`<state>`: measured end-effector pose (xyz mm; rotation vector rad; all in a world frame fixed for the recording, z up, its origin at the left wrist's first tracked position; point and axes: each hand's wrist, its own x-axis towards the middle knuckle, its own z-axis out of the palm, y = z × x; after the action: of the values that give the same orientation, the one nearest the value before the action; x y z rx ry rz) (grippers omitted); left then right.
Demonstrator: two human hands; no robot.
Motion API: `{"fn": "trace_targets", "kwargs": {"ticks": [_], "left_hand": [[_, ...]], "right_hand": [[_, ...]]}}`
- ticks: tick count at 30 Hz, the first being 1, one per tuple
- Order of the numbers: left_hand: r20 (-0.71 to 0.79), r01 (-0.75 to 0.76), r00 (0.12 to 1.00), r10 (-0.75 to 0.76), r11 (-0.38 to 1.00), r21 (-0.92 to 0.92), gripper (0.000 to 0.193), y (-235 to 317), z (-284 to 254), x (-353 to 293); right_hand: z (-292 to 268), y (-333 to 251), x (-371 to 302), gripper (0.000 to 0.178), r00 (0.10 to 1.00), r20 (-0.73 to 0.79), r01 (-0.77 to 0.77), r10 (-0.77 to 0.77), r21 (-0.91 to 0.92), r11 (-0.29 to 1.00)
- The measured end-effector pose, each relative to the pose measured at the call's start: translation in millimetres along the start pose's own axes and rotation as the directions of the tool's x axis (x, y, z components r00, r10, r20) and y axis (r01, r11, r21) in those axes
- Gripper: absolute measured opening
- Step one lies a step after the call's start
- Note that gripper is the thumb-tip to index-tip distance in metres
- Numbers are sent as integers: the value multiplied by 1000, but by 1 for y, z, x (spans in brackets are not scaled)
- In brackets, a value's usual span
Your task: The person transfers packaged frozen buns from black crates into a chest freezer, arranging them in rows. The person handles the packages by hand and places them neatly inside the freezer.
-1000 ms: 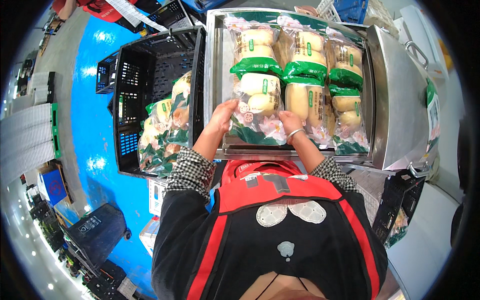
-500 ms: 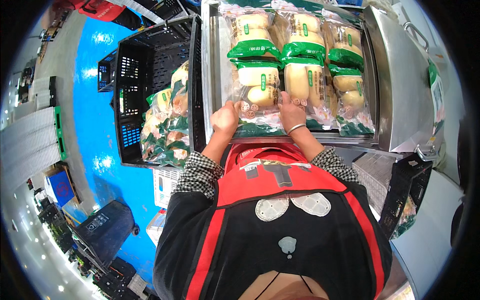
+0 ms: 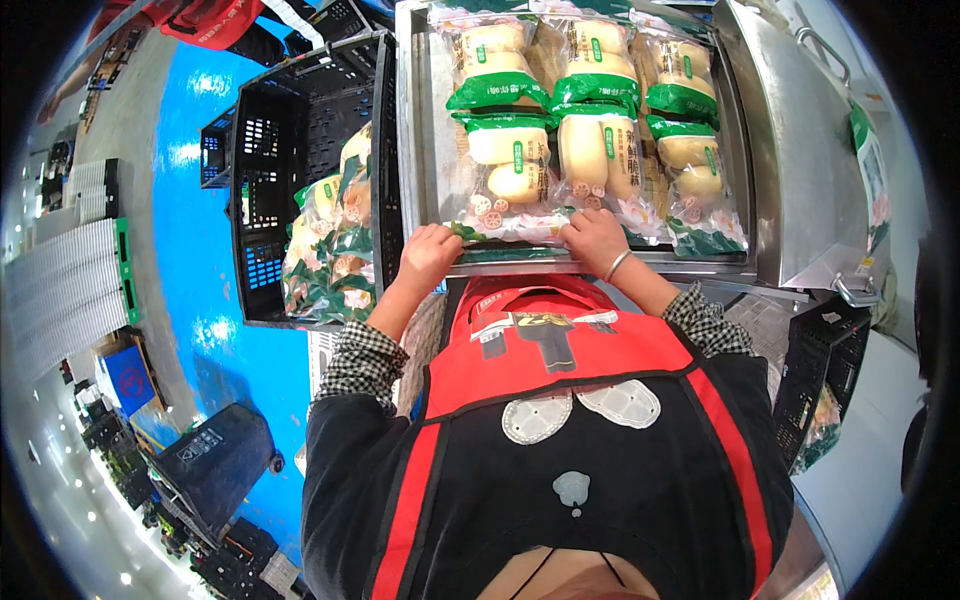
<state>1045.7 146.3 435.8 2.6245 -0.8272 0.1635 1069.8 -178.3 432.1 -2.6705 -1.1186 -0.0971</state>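
Observation:
Clear and green plastic bags of peeled lotus root lie in two rows in a shallow metal chamber (image 3: 420, 150). At the front left is one lotus root bag (image 3: 510, 180), its open-looking near end laid toward me. My left hand (image 3: 430, 253) is closed on the left near corner of that end, at the chamber's front edge. On the same bag's right near corner, my right hand (image 3: 596, 242), with a bangle on its wrist, has its fingers pressed together. Beside it lie the front middle bag (image 3: 600, 160) and the front right bag (image 3: 692, 185).
Left of the chamber stands a black plastic crate (image 3: 250, 200) with several filled bags (image 3: 335, 240) in its near part. A raised metal lid (image 3: 800, 160) is at the right. Another black crate (image 3: 825, 350) sits lower right, and a dark cart (image 3: 215, 455) stands on the blue floor.
Both hands have drawn back toward me to the bag's near edge. The right hand has moved from the bag's printed side down to its near corner.

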Motion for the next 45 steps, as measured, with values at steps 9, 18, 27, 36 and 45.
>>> {"fn": "trace_targets", "kwargs": {"ticks": [9,18,27,36,45], "left_hand": [[113,-242,967,227,960,140,9,19,-2,4],[192,124,969,-154,979,164,27,56,-16,-6],[31,3,999,-7,991,134,9,46,0,-10],[69,-123,991,113,980,155,11,43,-1,4],[114,-154,984,139,978,141,17,39,-5,2]], "right_hand": [[-1,-15,0,8,995,28,97,-96,-17,995],[-5,-21,-29,6,1000,12,-25,25,11,1000],[7,-19,-34,6,993,90,-83,81,27,996],[0,-24,-35,5,992,-39,-118,118,-21,993],[-78,32,-82,24,827,-55,-560,559,-10,828]]}}
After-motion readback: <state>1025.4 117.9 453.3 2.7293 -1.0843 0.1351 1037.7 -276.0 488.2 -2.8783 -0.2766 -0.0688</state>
